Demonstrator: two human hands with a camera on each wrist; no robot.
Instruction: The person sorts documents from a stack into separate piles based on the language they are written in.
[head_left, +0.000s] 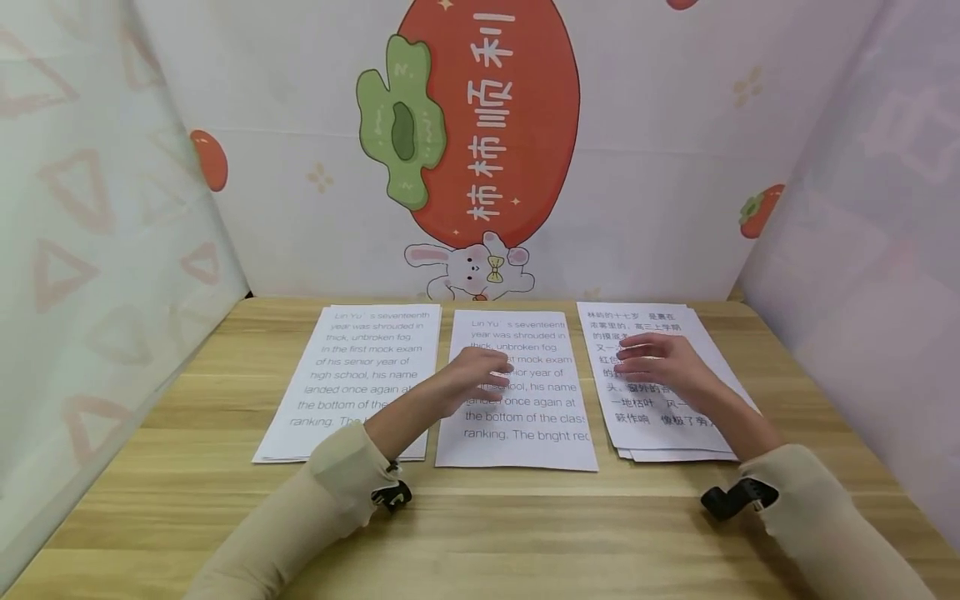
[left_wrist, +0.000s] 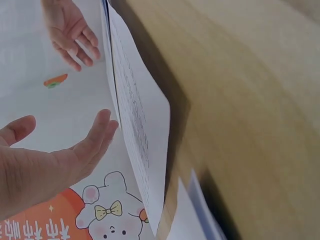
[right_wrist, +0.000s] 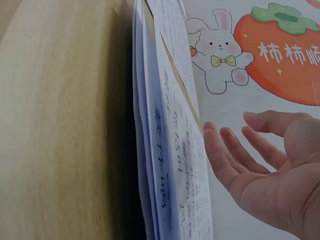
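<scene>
Three piles or sheets of printed paper lie in a row on the wooden table. My left hand (head_left: 474, 379) hovers over the middle sheet (head_left: 517, 450), which carries English text, its fingers relaxed and holding nothing. Over the right stack (head_left: 637, 437), printed with Chinese characters, hangs my right hand (head_left: 667, 367) with loosely bent fingers and nothing in them. The left stack (head_left: 337, 375), in English print, lies beside my left forearm. In the right wrist view the right stack's layered edges (right_wrist: 150, 150) show below the right hand (right_wrist: 275, 165), apart from its fingers.
The wooden table (head_left: 480, 542) reaches back to a white cloth backdrop (head_left: 660, 208) with a big persimmon (head_left: 517, 100) and a rabbit (head_left: 476, 271). Cloth side walls (head_left: 97, 250) rise left and right. Black straps (head_left: 393, 496) sit on both wrists.
</scene>
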